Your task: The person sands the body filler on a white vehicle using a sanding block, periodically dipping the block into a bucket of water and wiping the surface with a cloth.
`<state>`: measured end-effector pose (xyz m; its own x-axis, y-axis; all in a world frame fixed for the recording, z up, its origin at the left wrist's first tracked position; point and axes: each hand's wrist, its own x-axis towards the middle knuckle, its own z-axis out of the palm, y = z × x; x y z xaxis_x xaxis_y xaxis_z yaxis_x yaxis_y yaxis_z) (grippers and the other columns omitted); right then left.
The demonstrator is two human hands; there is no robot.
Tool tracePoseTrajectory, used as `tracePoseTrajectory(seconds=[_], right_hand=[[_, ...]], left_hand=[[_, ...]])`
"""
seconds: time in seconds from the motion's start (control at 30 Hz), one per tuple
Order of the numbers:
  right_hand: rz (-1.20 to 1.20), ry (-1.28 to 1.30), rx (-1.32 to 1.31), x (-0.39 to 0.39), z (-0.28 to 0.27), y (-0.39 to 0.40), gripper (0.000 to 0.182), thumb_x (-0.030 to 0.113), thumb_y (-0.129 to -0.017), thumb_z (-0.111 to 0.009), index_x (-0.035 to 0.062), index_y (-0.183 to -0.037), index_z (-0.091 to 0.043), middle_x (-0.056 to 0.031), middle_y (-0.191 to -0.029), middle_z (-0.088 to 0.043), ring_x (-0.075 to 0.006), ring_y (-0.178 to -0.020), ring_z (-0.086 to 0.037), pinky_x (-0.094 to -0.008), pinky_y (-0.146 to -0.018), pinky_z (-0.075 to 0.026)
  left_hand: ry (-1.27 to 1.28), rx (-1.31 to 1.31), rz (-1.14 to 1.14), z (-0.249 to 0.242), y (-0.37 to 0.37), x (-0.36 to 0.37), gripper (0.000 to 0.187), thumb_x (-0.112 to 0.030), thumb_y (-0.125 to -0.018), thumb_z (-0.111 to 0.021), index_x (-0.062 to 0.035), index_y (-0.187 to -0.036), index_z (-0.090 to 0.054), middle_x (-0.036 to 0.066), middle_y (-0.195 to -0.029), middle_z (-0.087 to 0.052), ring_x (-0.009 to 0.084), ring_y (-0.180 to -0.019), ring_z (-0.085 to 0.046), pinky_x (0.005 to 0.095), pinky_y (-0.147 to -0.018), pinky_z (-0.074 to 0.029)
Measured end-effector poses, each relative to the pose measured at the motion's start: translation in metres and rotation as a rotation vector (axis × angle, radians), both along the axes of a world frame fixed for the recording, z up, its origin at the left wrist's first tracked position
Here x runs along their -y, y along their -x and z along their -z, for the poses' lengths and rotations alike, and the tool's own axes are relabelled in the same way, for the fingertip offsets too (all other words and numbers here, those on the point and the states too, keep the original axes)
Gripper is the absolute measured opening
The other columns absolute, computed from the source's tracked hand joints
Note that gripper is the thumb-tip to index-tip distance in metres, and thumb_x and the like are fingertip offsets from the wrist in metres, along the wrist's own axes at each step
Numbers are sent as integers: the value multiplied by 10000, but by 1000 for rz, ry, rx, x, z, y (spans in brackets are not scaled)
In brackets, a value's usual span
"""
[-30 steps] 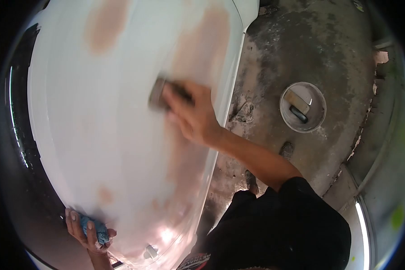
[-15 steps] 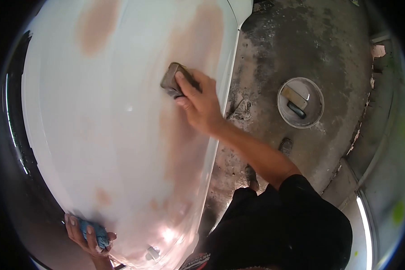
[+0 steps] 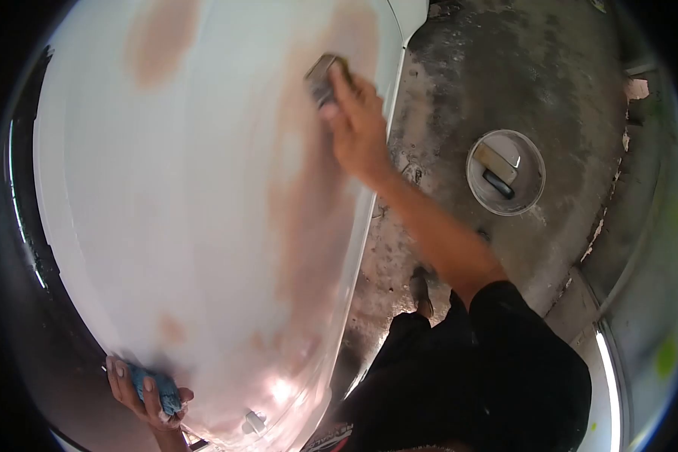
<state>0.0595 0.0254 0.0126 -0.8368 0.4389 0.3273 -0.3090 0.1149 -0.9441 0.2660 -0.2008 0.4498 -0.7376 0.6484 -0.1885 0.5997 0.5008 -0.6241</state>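
Note:
A white car hood (image 3: 226, 181) with reddish-brown patches fills the left and middle of the view. My right hand (image 3: 360, 134) grips a dark sanding block (image 3: 325, 77) against a brownish patch near the hood's right edge. Slight motion blur softens the block and fingers. At the lower left, my left hand (image 3: 142, 392) is closed around a blue cloth (image 3: 158, 388), resting at the hood's edge.
On the stained concrete floor (image 3: 490, 68) to the right stands a round bucket (image 3: 536, 197) with a flat tan block (image 3: 496, 161) and a black-handled tool (image 3: 498, 184) in it. My shoe (image 3: 421, 290) shows beside the car. A wall runs along the far right.
My right hand has slid the sanding block up and to the right across the hood. My left hand stays in place with the blue cloth.

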Motion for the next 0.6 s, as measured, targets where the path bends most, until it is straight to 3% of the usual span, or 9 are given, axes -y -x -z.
tracePoseTrajectory(seconds=[0.03, 0.13, 0.23, 0.3, 0.37, 0.43, 0.53, 0.57, 0.6], right_hand=[[118, 13, -131, -5, 24, 36, 587, 131, -943, -636, 164, -1514, -504, -250, -1247, -573, -422, -1147, -551, -462, -968, -460], [246, 83, 56, -38, 65, 129, 522, 186, -964, -607, 142, -1479, -534, -231, -1123, -613, -408, -1027, -603, -461, -911, -472], [-104, 619, 542, -78, 18, 128, 362, 242, -1033, -514, -46, -1223, -627, -280, -1111, -643, -423, -1029, -609, -467, -902, -472], [-54, 284, 394, -42, 40, 96, 520, 231, -1014, -581, 107, -1511, -490, -202, -1353, -580, -325, -1178, -602, -391, -997, -471], [190, 45, 20, 10, 24, 16, 504, 197, -976, -592, 118, -1471, -543, -274, -1132, -627, -461, -987, -628, -518, -882, -495], [113, 21, -211, 7, 22, -11, 515, 187, -972, -586, 108, -1478, -532, -284, -1124, -629, -467, -1004, -622, -530, -897, -484], [56, 100, -122, -9, 73, 49, 507, 176, -968, -581, 80, -1464, -541, -238, -1121, -641, -422, -1086, -589, -526, -920, -457], [198, 96, -39, -21, 86, 94, 497, 167, -964, -572, 88, -1454, -546, -223, -1092, -651, -429, -1065, -590, -525, -897, -464], [243, 27, 36, -37, 100, 128, 489, 201, -1018, -560, 110, -1496, -505, -189, -1046, -651, -312, -967, -613, -393, -868, -490]], left_hand=[[0, -8, 12, 1, 1, 1, 663, -603, -1025, -448, -136, -1491, -387, 257, -1483, -420, 510, -1334, -460, 676, -1049, -457], [16, -31, 58, 2, 5, 4, 654, -595, -1041, -395, -110, -1480, -398, 263, -1458, -452, 502, -1329, -476, 669, -1035, -468], [32, -10, 47, -3, 2, 1, 649, -583, -1048, -380, -102, -1484, -396, 266, -1456, -460, 504, -1330, -478, 669, -1043, -456], [32, -14, 41, -1, 3, 1, 646, -578, -1048, -389, -106, -1489, -394, 265, -1462, -455, 507, -1333, -473, 672, -1050, -447], [17, -20, 43, 3, 4, 1, 650, -580, -1044, -397, -110, -1493, -392, 262, -1468, -450, 506, -1339, -468, 673, -1056, -439], [11, -20, 46, 1, 5, 2, 653, -581, -1042, -403, -111, -1494, -392, 260, -1472, -446, 505, -1342, -464, 672, -1059, -437], [-1, -31, 68, 0, 3, 11, 656, -579, -1039, -410, -122, -1508, -379, 257, -1477, -443, 499, -1344, -465, 671, -1057, -442], [2, -36, 60, 1, 2, 12, 652, -574, -1040, -411, -130, -1515, -371, 257, -1480, -440, 497, -1344, -465, 671, -1056, -443], [1, -41, 53, 0, 2, 11, 648, -569, -1041, -412, -137, -1522, -364, 257, -1482, -437, 495, -1345, -465, 670, -1055, -445]])
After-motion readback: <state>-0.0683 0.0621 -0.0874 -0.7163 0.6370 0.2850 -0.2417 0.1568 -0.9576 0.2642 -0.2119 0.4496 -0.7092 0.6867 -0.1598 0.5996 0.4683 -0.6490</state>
